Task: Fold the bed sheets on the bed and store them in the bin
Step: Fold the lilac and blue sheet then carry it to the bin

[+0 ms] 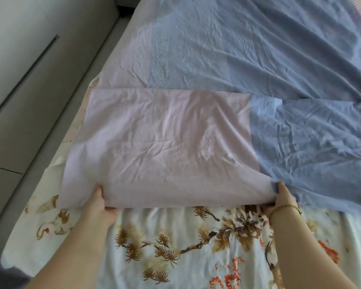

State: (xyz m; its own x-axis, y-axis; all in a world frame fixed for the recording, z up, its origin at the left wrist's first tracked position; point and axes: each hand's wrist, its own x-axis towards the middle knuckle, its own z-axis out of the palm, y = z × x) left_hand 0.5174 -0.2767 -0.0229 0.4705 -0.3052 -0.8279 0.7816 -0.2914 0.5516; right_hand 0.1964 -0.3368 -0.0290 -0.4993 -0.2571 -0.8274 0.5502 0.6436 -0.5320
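Left hand (101, 202), 7 o'clock: thumb over, fingers under, pinching near fold of pink-and-blue sheet (165, 138). Right hand (280, 200), 5 o'clock: pinching same fold at the pink-blue seam. Sheet: doubled over, spread toward 12 o'clock. Floral bedcover (175, 247): beneath, 6 o'clock. Grey panel (29, 101): 9 o'clock.

no readable text, no labels, no brands, no numbers or signs anywhere in view

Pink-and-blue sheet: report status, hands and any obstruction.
Left hand and right hand grip near edge of pink-and-blue sheet. Near part folded over, rest spread on floral bedcover. Bin not in view.
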